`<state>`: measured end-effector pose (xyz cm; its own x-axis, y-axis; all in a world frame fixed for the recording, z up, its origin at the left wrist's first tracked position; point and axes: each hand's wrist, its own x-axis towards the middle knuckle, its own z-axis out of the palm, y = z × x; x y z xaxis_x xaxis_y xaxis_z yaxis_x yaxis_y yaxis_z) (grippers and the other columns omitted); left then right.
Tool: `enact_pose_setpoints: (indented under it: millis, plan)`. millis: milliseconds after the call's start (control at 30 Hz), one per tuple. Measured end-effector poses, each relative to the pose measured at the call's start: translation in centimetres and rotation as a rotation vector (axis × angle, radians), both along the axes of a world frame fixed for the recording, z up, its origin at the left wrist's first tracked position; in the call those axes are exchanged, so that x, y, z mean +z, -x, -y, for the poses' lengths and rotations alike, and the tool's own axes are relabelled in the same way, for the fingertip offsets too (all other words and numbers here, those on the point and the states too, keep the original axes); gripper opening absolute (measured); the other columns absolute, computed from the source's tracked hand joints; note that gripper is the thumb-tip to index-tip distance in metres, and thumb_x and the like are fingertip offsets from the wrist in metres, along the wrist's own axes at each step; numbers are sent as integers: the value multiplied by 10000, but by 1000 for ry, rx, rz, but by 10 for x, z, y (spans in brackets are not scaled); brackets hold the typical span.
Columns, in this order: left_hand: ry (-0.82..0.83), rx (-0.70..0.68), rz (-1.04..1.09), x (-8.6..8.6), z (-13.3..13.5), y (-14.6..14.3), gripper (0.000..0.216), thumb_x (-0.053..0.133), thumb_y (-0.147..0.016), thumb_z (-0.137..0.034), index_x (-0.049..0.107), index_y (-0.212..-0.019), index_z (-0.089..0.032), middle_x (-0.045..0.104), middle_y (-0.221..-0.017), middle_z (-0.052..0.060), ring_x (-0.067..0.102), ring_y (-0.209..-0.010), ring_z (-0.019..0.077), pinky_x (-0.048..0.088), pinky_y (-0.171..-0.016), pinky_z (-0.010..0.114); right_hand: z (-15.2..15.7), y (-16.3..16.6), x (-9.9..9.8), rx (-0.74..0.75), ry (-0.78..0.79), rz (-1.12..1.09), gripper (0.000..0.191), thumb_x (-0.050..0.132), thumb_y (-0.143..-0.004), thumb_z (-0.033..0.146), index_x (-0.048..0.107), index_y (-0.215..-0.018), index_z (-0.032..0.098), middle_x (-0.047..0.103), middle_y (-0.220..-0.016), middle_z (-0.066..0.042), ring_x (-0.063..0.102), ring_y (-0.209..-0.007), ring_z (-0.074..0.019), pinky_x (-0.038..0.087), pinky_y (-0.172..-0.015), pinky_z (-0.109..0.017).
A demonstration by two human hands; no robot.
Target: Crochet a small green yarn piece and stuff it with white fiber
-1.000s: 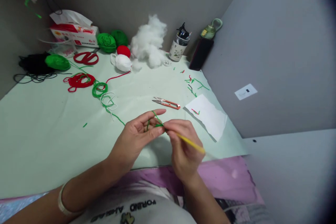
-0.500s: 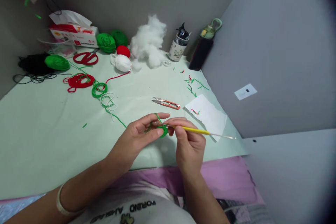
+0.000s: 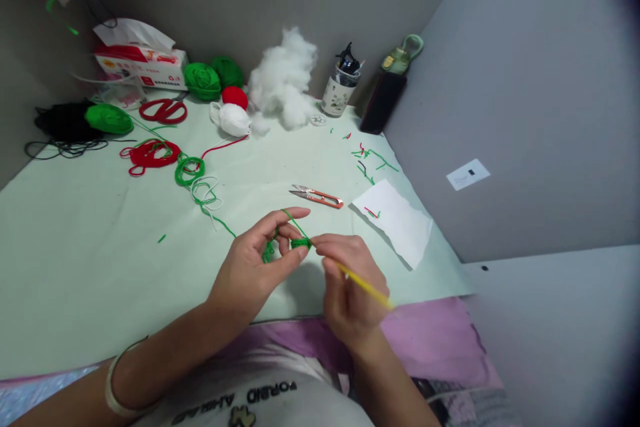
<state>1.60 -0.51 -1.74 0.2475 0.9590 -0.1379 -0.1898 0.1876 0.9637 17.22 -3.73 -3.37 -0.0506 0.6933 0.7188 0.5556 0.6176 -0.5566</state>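
Observation:
My left hand (image 3: pixel 253 263) pinches a small green crochet piece (image 3: pixel 300 243), with green yarn (image 3: pixel 273 250) looped over its raised forefinger and trailing back across the table. My right hand (image 3: pixel 350 287) is closed on a yellow crochet hook (image 3: pixel 363 285) whose tip meets the green piece. Both hands hover just above the near edge of the pale green table (image 3: pixel 75 247).
Orange thread snips (image 3: pixel 317 196) lie just beyond the hands, beside a white paper sheet (image 3: pixel 395 220). Further back are red and green yarn coils (image 3: pixel 165 157), yarn balls (image 3: pixel 203 80), white stuffing (image 3: pixel 283 83), a tissue box (image 3: pixel 143 63), a pen cup (image 3: pixel 340 90) and a dark bottle (image 3: pixel 385 97).
The hook swung from pointing right and level back to slanting down toward me. My right hand dropped slightly and my left fingers shifted the green piece.

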Motion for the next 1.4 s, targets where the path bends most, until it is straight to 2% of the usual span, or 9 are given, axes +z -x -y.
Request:
enact_pose_setpoints:
  millis: [100, 333, 467, 667, 767, 900, 1033, 1200, 1400]
  plan:
    - [220, -103, 253, -1, -3, -1, 476, 811, -825, -287, 696, -1285, -242, 632, -852, -2, 552, -800, 133, 443, -779, 256, 0, 1, -4, -72, -117, 157, 326, 625, -938, 78, 705, -1205, 247, 728, -1074, -95, 692, -977, -218, 575, -787, -355]
    - [283, -168, 380, 2, -8, 4, 405, 800, -842, -246, 736, -1241, -217, 640, -836, -3, 539, -784, 109, 432, -774, 219, -12, 3, 5, 104, 145, -548, 235, 532, -1017, 170, 753, -983, 241, 731, -882, -44, 667, -794, -175, 539, -615, -304]
    - [184, -133, 324, 3, -2, 0, 380, 816, -835, -248, 753, -1209, -260, 674, -905, 3, 579, -897, 130, 444, -866, 232, -12, 6, 4, 113, 212, -446, 224, 564, -999, 135, 753, -1030, 250, 753, -948, -40, 697, -905, -186, 582, -716, -324]
    - [308, -133, 386, -1, -3, -1, 421, 818, -818, -262, 750, -1232, -219, 618, -809, -12, 493, -694, 88, 442, -737, 214, -3, 3, -2, -48, -76, 71, 383, 629, -931, 54, 718, -1237, 266, 733, -1110, -87, 698, -996, -219, 592, -796, -363]
    - [402, -172, 455, 0, -8, 3, 319, 798, -833, -256, 789, -1142, -179, 526, -705, -52, 310, -555, 51, 460, -762, 225, -5, -1, 0, -36, -24, -127, 309, 589, -958, 77, 744, -1144, 268, 749, -994, -62, 696, -893, -208, 581, -723, -357]
    - [318, -119, 397, 2, -9, 4, 310, 797, -833, -236, 787, -1143, -219, 594, -756, -37, 424, -617, 72, 449, -774, 227, -12, 0, 5, 73, 135, -506, 216, 570, -995, 168, 764, -981, 261, 730, -857, -32, 655, -754, -172, 528, -604, -309]
    - [184, -135, 290, 2, -4, 0, 325, 799, -835, -275, 779, -1159, -249, 721, -955, 35, 608, -906, 177, 461, -860, 285, -13, 1, 4, 113, 267, -516, 168, 610, -985, 210, 775, -971, 240, 751, -902, -48, 663, -805, -176, 541, -660, -312]
    - [131, -146, 174, 3, -1, 3, 311, 774, -859, -330, 781, -1164, -265, 659, -922, 28, 569, -922, 183, 452, -862, 286, -14, -5, 4, 176, 392, -703, 204, 567, -1018, 265, 747, -940, 210, 730, -865, -39, 641, -699, -132, 541, -638, -275]
    - [66, -96, 74, 4, -2, 6, 283, 763, -860, -294, 791, -1142, -295, 617, -890, 14, 536, -886, 172, 422, -836, 277, -5, -4, 13, 108, 332, -519, 237, 486, -1047, 250, 709, -979, 205, 744, -908, -49, 684, -726, -150, 582, -672, -306]
